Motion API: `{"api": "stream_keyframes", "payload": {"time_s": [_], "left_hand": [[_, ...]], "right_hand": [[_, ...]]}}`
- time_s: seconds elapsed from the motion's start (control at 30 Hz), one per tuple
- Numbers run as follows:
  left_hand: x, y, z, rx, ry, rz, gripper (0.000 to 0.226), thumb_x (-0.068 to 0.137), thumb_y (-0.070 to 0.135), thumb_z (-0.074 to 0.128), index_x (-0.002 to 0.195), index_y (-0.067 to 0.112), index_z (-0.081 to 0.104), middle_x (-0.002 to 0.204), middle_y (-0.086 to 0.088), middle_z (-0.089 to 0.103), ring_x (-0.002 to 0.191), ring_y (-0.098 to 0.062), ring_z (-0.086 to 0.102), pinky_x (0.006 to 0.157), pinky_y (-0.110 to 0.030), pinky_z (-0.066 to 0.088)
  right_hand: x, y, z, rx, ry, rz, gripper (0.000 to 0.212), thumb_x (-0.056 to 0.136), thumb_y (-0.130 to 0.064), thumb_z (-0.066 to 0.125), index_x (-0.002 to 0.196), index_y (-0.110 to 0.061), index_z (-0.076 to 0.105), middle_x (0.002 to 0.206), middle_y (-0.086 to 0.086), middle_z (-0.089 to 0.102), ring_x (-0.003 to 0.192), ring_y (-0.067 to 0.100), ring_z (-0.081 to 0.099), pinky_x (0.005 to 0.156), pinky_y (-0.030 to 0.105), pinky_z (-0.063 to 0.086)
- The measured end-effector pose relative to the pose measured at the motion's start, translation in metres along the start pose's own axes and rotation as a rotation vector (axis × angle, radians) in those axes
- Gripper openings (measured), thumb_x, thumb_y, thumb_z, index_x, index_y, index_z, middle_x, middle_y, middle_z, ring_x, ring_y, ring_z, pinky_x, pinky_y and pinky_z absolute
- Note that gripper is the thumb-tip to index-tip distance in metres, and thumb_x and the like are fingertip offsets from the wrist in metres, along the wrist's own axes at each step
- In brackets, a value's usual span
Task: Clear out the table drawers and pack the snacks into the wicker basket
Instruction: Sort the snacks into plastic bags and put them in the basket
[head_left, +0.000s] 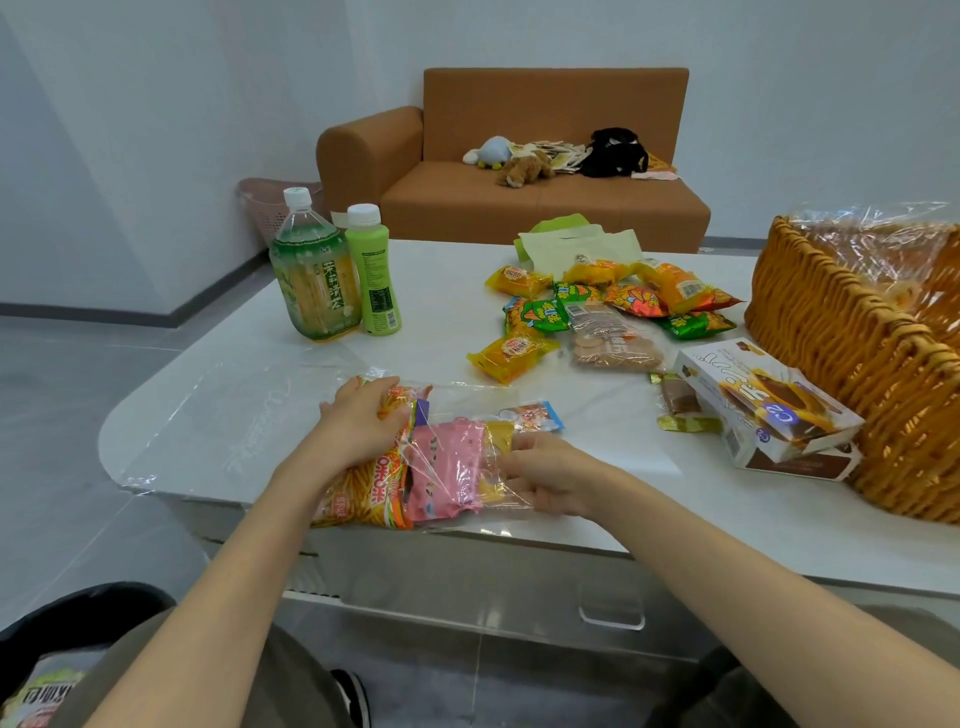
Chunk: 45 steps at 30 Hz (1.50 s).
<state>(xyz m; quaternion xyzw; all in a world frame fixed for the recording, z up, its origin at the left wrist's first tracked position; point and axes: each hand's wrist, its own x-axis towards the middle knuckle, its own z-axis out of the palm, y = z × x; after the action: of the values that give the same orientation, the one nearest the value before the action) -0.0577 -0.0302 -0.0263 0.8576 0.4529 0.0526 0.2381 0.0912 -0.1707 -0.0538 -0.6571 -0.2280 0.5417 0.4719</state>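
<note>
A clear plastic bag of snacks (441, 467) lies at the white table's front edge, holding an orange chip packet, a pink packet and a yellow one. My left hand (363, 421) grips the bag's left end, fingers curled over the orange packet. My right hand (545, 478) holds the bag's right side. The wicker basket (852, 358) stands at the table's right with clear wrap inside. Loose snack packets (597, 306) lie in the middle, and an opened pie box (763, 410) rests against the basket. The drawer front (493, 587) shows below the tabletop, shut.
Two green drink bottles (332, 270) stand at the table's back left. A clear plastic sheet (218, 415) lies flat on the left of the table. An orange sofa (519, 171) with plush toys sits behind. A black bin (52, 649) is at my lower left.
</note>
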Motion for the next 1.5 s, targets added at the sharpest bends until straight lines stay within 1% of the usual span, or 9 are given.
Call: {"api": "stream_keyframes", "payload": {"time_s": [0.2, 0.27, 0.37, 0.47, 0.6, 0.83, 1.0, 1.27, 1.5], "left_hand": [[-0.002, 0.001, 0.003, 0.058, 0.007, -0.025, 0.054, 0.101, 0.036, 0.040, 0.151, 0.021, 0.024, 0.158, -0.016, 0.014, 0.147, -0.028, 0.006, 0.119, -0.047, 0.009], [-0.002, 0.002, 0.004, 0.058, 0.008, -0.025, 0.054, 0.101, 0.036, 0.040, 0.151, 0.021, 0.024, 0.158, -0.016, 0.014, 0.147, -0.028, 0.006, 0.119, -0.046, 0.008], [-0.002, 0.002, 0.004, 0.065, -0.001, -0.018, 0.054, 0.101, 0.036, 0.039, 0.150, 0.021, 0.024, 0.158, -0.015, 0.015, 0.148, -0.027, 0.005, 0.118, -0.046, 0.006], [-0.002, 0.002, 0.004, 0.065, -0.004, -0.002, 0.053, 0.101, 0.034, 0.040, 0.150, 0.020, 0.024, 0.158, -0.013, 0.016, 0.148, -0.026, 0.005, 0.118, -0.045, 0.006], [-0.001, 0.002, 0.005, 0.085, 0.001, 0.005, 0.053, 0.101, 0.033, 0.039, 0.150, 0.019, 0.025, 0.158, -0.013, 0.017, 0.148, -0.025, 0.004, 0.117, -0.045, 0.006], [-0.001, 0.003, 0.001, 0.055, -0.018, -0.011, 0.055, 0.100, 0.035, 0.043, 0.150, 0.020, 0.025, 0.157, -0.014, 0.019, 0.147, -0.027, 0.010, 0.118, -0.046, 0.011], [0.001, 0.002, 0.002, 0.050, -0.017, -0.007, 0.056, 0.100, 0.036, 0.043, 0.150, 0.018, 0.026, 0.156, -0.015, 0.021, 0.146, -0.027, 0.012, 0.117, -0.047, 0.015], [0.001, -0.003, -0.002, -0.031, -0.003, 0.000, 0.055, 0.099, 0.034, 0.046, 0.149, 0.018, 0.029, 0.156, -0.014, 0.024, 0.145, -0.029, 0.018, 0.117, -0.048, 0.018], [0.001, -0.006, 0.001, 0.062, -0.048, -0.043, 0.059, 0.098, 0.044, 0.042, 0.151, 0.027, 0.021, 0.160, -0.013, 0.007, 0.148, -0.031, 0.000, 0.119, -0.045, 0.004]], "right_hand": [[-0.003, -0.008, -0.003, -0.679, 0.314, -0.326, 0.015, 0.075, -0.016, 0.068, 0.072, -0.010, 0.055, 0.067, 0.004, 0.060, 0.056, 0.016, 0.064, 0.060, 0.031, 0.054], [-0.006, -0.011, -0.004, -0.639, 0.318, -0.306, 0.022, 0.075, -0.012, 0.067, 0.064, -0.014, 0.047, 0.063, 0.005, 0.061, 0.063, 0.026, 0.069, 0.065, 0.039, 0.057], [-0.004, -0.010, -0.002, -0.506, 0.209, -0.218, 0.033, 0.080, -0.005, 0.066, 0.058, -0.013, 0.043, 0.043, 0.002, 0.057, 0.040, 0.016, 0.061, 0.040, 0.024, 0.048], [0.006, -0.003, 0.002, -0.630, 0.210, -0.237, 0.044, 0.081, -0.012, 0.067, 0.046, -0.015, 0.040, 0.031, -0.007, 0.045, 0.030, 0.006, 0.047, 0.039, 0.016, 0.037], [0.017, 0.002, 0.002, -0.796, 0.281, -0.357, 0.037, 0.080, -0.025, 0.063, 0.052, -0.018, 0.041, 0.040, -0.007, 0.049, 0.039, 0.007, 0.048, 0.058, 0.030, 0.050], [0.013, -0.006, -0.005, -0.915, 0.217, -0.344, 0.042, 0.084, -0.028, 0.066, 0.055, -0.017, 0.038, 0.050, -0.004, 0.040, 0.048, 0.010, 0.040, 0.052, 0.026, 0.034], [-0.002, -0.025, -0.025, -0.492, 0.056, -0.115, 0.013, 0.087, -0.009, 0.069, 0.080, -0.003, 0.059, 0.069, 0.012, 0.064, 0.054, 0.016, 0.067, 0.052, 0.021, 0.056], [0.013, -0.017, -0.013, -0.207, 0.075, -0.093, 0.009, 0.089, 0.005, 0.060, 0.089, -0.004, 0.058, 0.072, 0.006, 0.049, 0.035, 0.002, 0.052, 0.041, 0.017, 0.048], [0.014, -0.014, -0.009, -0.440, 0.325, -0.263, 0.020, 0.082, -0.004, 0.066, 0.063, -0.010, 0.062, 0.058, 0.006, 0.060, 0.047, 0.011, 0.060, 0.046, 0.023, 0.052]]}}
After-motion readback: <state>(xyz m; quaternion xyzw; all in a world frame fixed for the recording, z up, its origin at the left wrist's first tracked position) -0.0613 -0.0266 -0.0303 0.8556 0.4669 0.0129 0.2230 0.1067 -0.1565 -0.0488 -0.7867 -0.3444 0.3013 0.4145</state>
